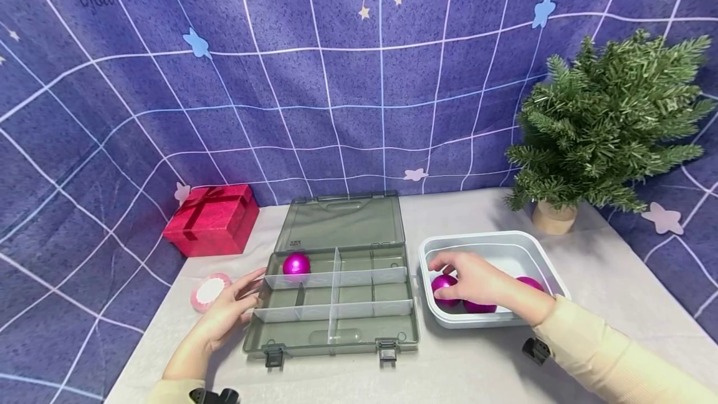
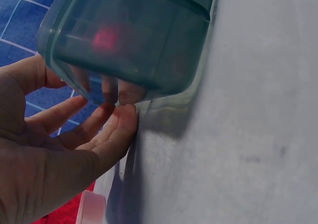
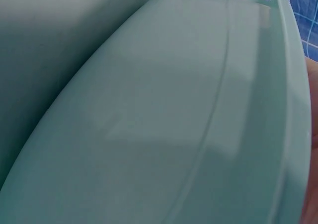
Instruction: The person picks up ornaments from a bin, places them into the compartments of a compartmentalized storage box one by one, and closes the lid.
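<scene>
An open translucent grey compartment box (image 1: 336, 304) lies at the middle of the table, its lid folded back. One magenta ball (image 1: 296, 264) sits in its back-left compartment. My left hand (image 1: 230, 313) rests against the box's left side with straight fingers. In the left wrist view the fingertips (image 2: 124, 92) touch the box's corner (image 2: 134, 35). To the right, my right hand (image 1: 482, 279) reaches into a white tub (image 1: 493, 239), fingers stretched over a magenta ball (image 1: 443, 288). Two more balls (image 1: 530, 282) lie beside it. The right wrist view shows only the tub wall (image 3: 174, 134).
A red gift box (image 1: 212, 217) stands at the back left, with a pink-rimmed tape roll (image 1: 210, 290) in front of it. A small green tree (image 1: 606, 123) in a wooden pot stands at the back right. A purple checked cloth backs the table.
</scene>
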`<state>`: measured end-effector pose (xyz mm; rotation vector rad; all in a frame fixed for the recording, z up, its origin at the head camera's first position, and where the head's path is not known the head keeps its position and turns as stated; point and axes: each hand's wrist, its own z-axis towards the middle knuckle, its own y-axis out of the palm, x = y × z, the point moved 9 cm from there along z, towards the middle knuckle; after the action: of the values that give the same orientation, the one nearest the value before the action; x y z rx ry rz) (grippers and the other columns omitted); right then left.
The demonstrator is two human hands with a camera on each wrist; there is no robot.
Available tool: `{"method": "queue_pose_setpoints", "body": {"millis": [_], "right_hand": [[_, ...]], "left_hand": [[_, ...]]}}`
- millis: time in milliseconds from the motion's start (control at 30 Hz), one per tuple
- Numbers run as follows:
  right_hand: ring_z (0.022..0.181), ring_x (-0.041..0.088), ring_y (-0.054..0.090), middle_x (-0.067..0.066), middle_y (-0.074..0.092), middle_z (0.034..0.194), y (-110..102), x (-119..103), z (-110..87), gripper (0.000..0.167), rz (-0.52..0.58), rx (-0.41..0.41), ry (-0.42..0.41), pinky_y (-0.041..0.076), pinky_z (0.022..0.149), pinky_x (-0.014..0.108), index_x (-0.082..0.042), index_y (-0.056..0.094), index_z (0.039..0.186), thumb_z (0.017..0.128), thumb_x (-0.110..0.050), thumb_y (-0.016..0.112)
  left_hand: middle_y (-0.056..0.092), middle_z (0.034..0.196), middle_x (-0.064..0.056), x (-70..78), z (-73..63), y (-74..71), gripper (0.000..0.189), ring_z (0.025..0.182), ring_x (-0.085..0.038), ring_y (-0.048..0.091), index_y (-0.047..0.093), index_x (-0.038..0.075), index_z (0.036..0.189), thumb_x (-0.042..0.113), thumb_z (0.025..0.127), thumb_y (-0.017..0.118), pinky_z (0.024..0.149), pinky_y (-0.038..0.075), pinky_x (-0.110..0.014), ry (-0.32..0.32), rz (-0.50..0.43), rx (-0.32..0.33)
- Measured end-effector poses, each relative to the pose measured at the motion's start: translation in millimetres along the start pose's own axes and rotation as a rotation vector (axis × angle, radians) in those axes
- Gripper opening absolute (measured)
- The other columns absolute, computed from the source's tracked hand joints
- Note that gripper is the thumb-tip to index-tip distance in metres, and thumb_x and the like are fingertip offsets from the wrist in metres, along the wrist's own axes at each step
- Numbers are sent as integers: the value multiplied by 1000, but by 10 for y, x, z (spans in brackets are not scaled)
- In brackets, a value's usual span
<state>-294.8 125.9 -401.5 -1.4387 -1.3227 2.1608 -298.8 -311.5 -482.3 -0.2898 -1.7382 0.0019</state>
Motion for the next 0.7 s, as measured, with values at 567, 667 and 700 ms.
{"method": "queue_pose_setpoints", "body": {"millis": [567, 667, 700], "right_hand": [[89, 20, 67, 3, 71, 96, 53, 133, -17, 40, -37, -53, 67, 52, 80, 37, -7, 69, 105, 70, -6, 87], [87, 18, 66, 1, 71, 94, 53, 141, -12, 36, -34, -50, 63, 52, 78, 36, -9, 69, 102, 71, -7, 87], [87, 18, 66, 1, 71, 94, 49, 145, -9, 36, -33, -48, 62, 52, 78, 36, -10, 69, 102, 71, -7, 87]], "left_hand": [[29, 157, -29, 8, -12, 1, 74, 123, -26, 44, 26, 3, 161, -5, 91, 52, 87, 45, -40, -3, 18, 11], [31, 157, -28, 3, -9, -7, 74, 122, -25, 45, 27, 3, 160, -5, 91, 52, 87, 45, -40, -6, 21, 17], [31, 157, -28, 1, -8, -8, 74, 122, -25, 45, 27, 3, 160, -5, 92, 52, 87, 45, -40, -5, 23, 17]]}}
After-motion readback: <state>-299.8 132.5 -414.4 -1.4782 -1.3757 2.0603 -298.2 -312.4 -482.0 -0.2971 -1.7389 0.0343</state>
